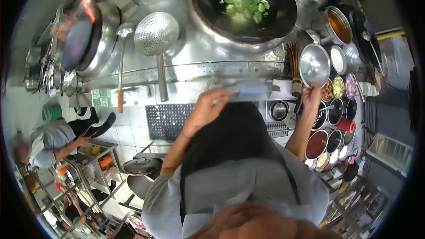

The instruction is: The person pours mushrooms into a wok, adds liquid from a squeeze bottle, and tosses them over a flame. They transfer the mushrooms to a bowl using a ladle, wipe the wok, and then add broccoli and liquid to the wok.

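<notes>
My right hand point(311, 98) is closed around the handle of a ladle point(314, 65), whose round metal bowl tilts up beside the wok. My left hand point(211, 107) is in front of the stove edge with its fingers curled together; anything inside them is hidden. Just right of its fingertips is a blurred bluish thing point(253, 89) that I cannot identify. Green leafy vegetable pieces point(245, 5) lie in the large black wok point(283, 11) ahead. A perforated skimmer point(156, 34) rests on the steel stovetop to the left.
Left of the skimmer lies a ladle with a wooden handle point(120, 99). A bamboo brush point(295, 73) stands right of the wok. Farther right are a pot of amber liquid point(340, 25) and several seasoning containers point(317, 144). A co-worker point(51, 144) holds a dark pan at far left.
</notes>
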A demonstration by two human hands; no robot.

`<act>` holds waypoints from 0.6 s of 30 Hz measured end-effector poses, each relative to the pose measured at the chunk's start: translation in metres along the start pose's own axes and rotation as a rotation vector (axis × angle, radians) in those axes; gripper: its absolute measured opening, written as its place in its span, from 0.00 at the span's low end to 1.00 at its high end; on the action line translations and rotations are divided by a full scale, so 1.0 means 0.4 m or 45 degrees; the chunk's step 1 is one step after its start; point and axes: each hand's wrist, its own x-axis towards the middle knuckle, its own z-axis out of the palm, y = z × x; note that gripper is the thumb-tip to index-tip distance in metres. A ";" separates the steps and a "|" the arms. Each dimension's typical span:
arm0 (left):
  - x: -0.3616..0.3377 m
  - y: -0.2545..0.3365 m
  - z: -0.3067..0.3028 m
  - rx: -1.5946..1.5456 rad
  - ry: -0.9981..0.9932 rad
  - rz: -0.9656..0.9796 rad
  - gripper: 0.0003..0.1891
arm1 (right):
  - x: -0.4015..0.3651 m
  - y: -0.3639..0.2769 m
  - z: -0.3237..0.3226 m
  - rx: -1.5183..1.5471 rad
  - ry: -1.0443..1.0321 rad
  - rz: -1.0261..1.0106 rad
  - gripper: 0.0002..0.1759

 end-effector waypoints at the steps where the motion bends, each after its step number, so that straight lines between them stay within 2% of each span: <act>1: 0.006 0.004 0.003 -0.059 -0.066 0.025 0.09 | -0.050 0.041 -0.021 0.074 0.013 0.048 0.16; 3: 0.016 -0.010 -0.004 -0.140 -0.209 0.038 0.09 | -0.156 0.085 -0.035 -0.060 0.043 0.082 0.14; 5: 0.021 -0.035 0.022 -0.200 -0.463 0.045 0.09 | -0.253 0.107 -0.011 0.052 0.127 0.163 0.15; 6: 0.033 -0.067 0.045 -0.241 -0.587 0.078 0.10 | -0.291 0.120 -0.029 -0.116 0.204 0.060 0.17; 7: 0.029 -0.090 0.073 -0.320 -0.671 0.033 0.10 | -0.342 0.114 -0.030 -0.069 0.370 0.094 0.18; 8: 0.024 -0.101 0.087 -0.375 -0.762 -0.023 0.10 | -0.393 0.089 -0.038 -0.236 0.319 0.113 0.18; 9: 0.028 -0.107 0.095 -0.307 -0.874 0.013 0.10 | -0.410 0.091 -0.053 -0.098 0.365 0.120 0.18; 10: 0.033 -0.132 0.108 -0.335 -0.990 -0.025 0.10 | -0.415 0.106 -0.086 0.041 0.426 0.097 0.23; 11: 0.037 -0.149 0.119 -0.387 -1.078 -0.034 0.12 | -0.474 0.070 -0.054 0.179 0.540 -0.088 0.33; 13: 0.043 -0.146 0.122 -0.287 -1.224 -0.070 0.12 | -0.529 0.068 -0.112 0.302 0.415 -0.190 0.38; 15: 0.067 -0.186 0.137 -0.198 -1.299 -0.037 0.12 | -0.568 0.096 -0.172 0.460 0.447 -0.230 0.35; 18: 0.111 -0.177 0.151 -0.057 -1.341 -0.163 0.12 | -0.631 0.146 -0.256 0.564 0.542 -0.367 0.33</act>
